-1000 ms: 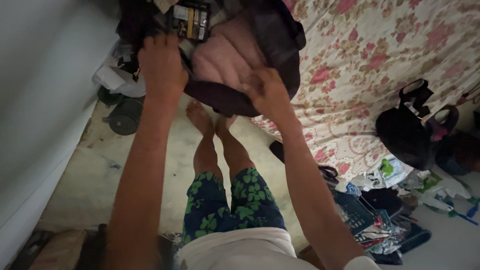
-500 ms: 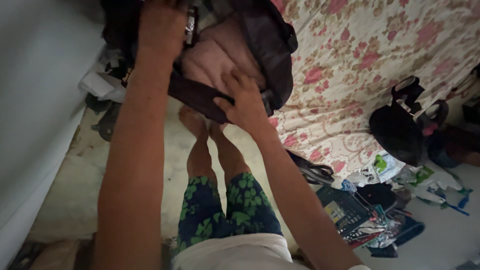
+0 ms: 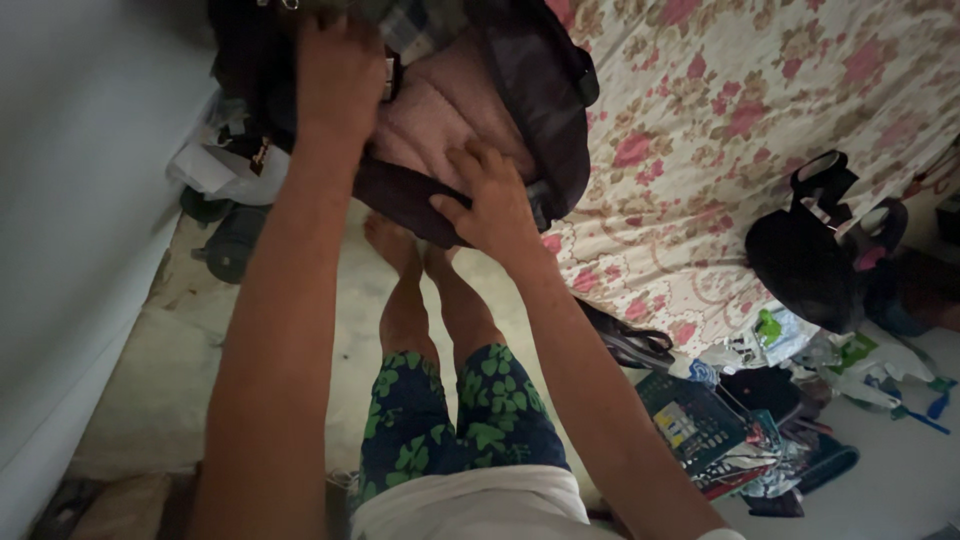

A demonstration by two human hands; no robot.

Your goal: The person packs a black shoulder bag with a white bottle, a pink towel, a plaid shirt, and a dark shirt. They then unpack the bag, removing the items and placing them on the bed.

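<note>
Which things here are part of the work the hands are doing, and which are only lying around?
In hand:
- dark backpack, open at the bed's edge
- pink cloth inside it
- left hand on the bag's opening
- right hand on its front rim

Lying about:
- floral bedsheet
- black bag on the bed
- green basket on the floor
- white plastic bag

Crumpled green-and-white plastic packets (image 3: pixel 850 355) lie on the floor at four o'clock, beside a teal basket (image 3: pixel 690 420) holding small colourful packages.
</note>
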